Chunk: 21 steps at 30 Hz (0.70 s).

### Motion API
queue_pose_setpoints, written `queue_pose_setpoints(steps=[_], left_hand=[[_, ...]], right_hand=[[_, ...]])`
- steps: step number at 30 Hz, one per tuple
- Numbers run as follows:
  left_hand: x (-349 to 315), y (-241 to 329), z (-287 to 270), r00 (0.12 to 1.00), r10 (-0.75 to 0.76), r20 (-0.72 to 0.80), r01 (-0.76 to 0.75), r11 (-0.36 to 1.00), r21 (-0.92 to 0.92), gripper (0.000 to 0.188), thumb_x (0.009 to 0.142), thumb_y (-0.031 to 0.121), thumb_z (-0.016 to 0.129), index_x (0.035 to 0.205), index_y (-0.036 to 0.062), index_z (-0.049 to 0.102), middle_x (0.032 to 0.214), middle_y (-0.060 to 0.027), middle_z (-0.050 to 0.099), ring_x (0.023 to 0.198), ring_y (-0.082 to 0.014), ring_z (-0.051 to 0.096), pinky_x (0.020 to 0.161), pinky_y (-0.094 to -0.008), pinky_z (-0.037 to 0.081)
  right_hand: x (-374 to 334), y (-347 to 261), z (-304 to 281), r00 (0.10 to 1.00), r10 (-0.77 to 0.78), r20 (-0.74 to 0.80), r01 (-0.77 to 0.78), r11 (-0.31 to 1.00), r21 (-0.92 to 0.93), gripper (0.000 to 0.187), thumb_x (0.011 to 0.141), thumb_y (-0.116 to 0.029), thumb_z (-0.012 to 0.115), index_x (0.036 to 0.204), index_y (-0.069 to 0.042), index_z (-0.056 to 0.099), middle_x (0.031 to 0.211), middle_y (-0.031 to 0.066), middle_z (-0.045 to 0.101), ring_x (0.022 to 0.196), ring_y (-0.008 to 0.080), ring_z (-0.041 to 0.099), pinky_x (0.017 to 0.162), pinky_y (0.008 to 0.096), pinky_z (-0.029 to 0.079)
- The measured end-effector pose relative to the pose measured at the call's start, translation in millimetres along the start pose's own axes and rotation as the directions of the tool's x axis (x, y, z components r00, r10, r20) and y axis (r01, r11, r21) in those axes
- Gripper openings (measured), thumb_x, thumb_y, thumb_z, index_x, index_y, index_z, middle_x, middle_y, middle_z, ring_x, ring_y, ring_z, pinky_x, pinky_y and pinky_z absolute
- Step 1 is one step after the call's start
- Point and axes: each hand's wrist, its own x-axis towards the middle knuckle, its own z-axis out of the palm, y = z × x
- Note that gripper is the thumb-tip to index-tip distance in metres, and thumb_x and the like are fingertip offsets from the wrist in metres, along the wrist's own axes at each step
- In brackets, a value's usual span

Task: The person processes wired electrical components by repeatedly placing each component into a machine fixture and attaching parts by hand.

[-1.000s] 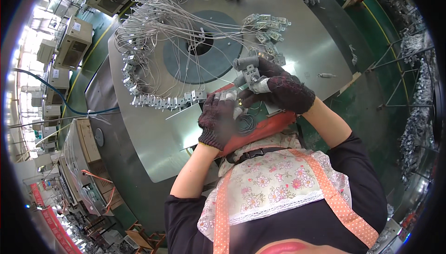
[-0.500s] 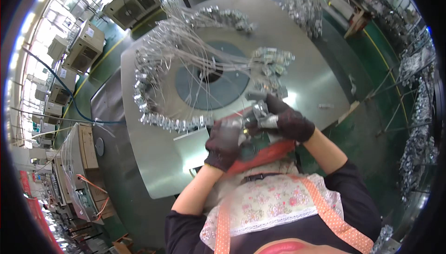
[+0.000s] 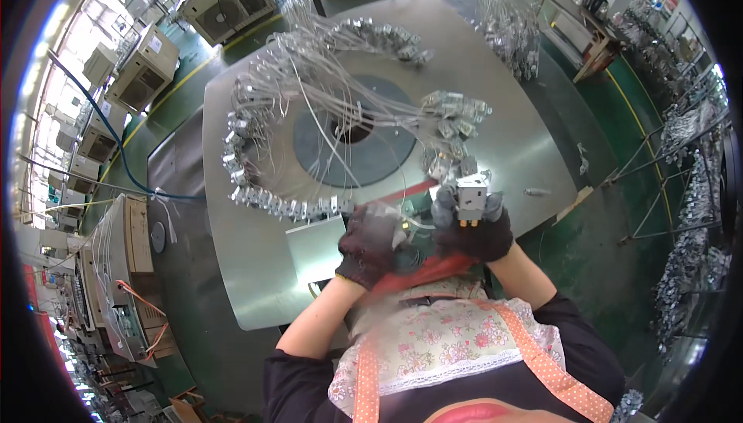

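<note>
Metal housing [image 3: 471, 193], w/ brass-coloured pins along its near edge, is in the gloved R hand [image 3: 487, 239], approx 4 o'clock of the grey disc [image 3: 393, 156] set mid-table. R fingers are clamped on it, held up over the near side of the table [image 3: 255, 284]. L hand [image 3: 370, 243], also gloved, is approx 6 o'clock; its fingers are blurred, so can't tell if they're clamped on anything. A small brass-coloured bit [image 3: 405, 224] shows just beside them, btwn the two hands.

Progress, judging by layout: the held unit looks mid-work, not set down w/ the others. Plenty of similar wired parts [image 3: 290, 208] are laid out, curving from approx 6 o'clock via 9 to 1, their pale wires [image 3: 263, 86] massed approx 10 o'clock. A looser cluster [image 3: 457, 109] lies approx 3 o'clock, also wired. Which lots are done & which are waiting: can't tell, so no firm count of what's left. The held unit, at min., seems unfinished. A flat metal plate [image 3: 317, 249] lies approx 7 o'clock, near L hand; a single cylindrical part [image 3: 535, 191] lies farther out at 4, apart from the rest.
</note>
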Motion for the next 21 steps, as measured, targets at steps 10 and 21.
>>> queue_pose_setpoints(steps=[10,21], left_hand=[[5.0,-17.9,23.0,0.961,0.015,-0.276,-0.026,0.999,-0.036,0.042,0.084,0.037,0.075,0.11,0.0061,0.066,0.101,-0.0163,0.07,0.1,-0.0361,0.067,0.1,-0.0496,0.048],[10.0,-8.3,9.7,0.989,0.106,-0.106,-0.1,0.993,0.063,0.046,0.081,0.037,0.079,0.119,0.0126,0.069,0.108,-0.0141,0.066,0.101,-0.0371,0.064,0.089,-0.0484,0.051]], right_hand=[[36.0,-22.3,-17.8,0.98,-0.024,0.197,-0.19,0.181,0.965,0.049,0.098,-0.02,0.052,0.144,-0.003,0.048,0.125,0.0126,0.063,0.116,0.027,0.062,0.099,0.0483,0.051],[46.4,-41.0,-13.6,0.955,0.035,0.296,-0.298,0.145,0.944,0.049,0.086,-0.005,0.07,0.132,-0.006,0.054,0.101,0.0071,0.061,0.087,0.0184,0.061,0.072,0.0363,0.054]])
